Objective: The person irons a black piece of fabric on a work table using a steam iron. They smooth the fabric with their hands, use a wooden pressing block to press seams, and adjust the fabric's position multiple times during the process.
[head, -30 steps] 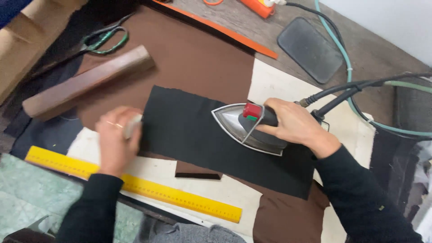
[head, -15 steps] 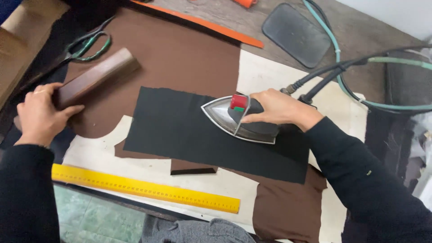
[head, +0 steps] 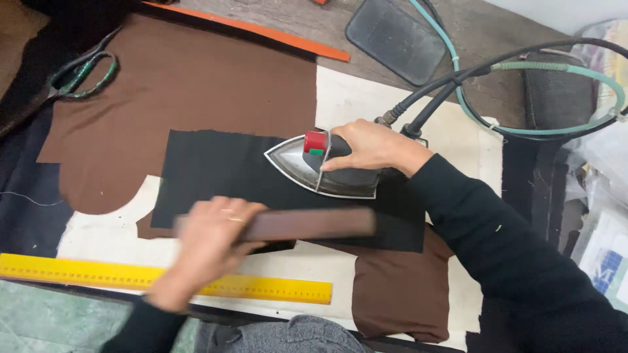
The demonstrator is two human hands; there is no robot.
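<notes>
At far left, green-handled scissors (head: 82, 73) lie on the surface (head: 458, 29). A yellow ruler (head: 163, 280) runs along the near edge. The left hand (head: 209, 238) is wrapped around a brown wooden block (head: 307, 223), blurred, over the black cloth (head: 216, 173). The right hand (head: 366, 147) is closed around the handle of a steam iron (head: 307, 173) resting on that cloth.

The iron (head: 325, 167) sits on the small cloth piece (head: 216, 173), which lies on the larger cloth (head: 183, 91) spread over the table (head: 484, 26), with the right hand (head: 369, 147) on the iron's handle. Nearer the person, the left hand (head: 209, 242) holds a wooden block (head: 307, 223) over the small piece's near edge, and the ruler (head: 163, 279) lies along the table's near side. The scissors (head: 82, 75) lie at the far left, the flat pad (head: 396, 39) behind the iron, and the hoses (head: 523, 65) run off to the right.
</notes>
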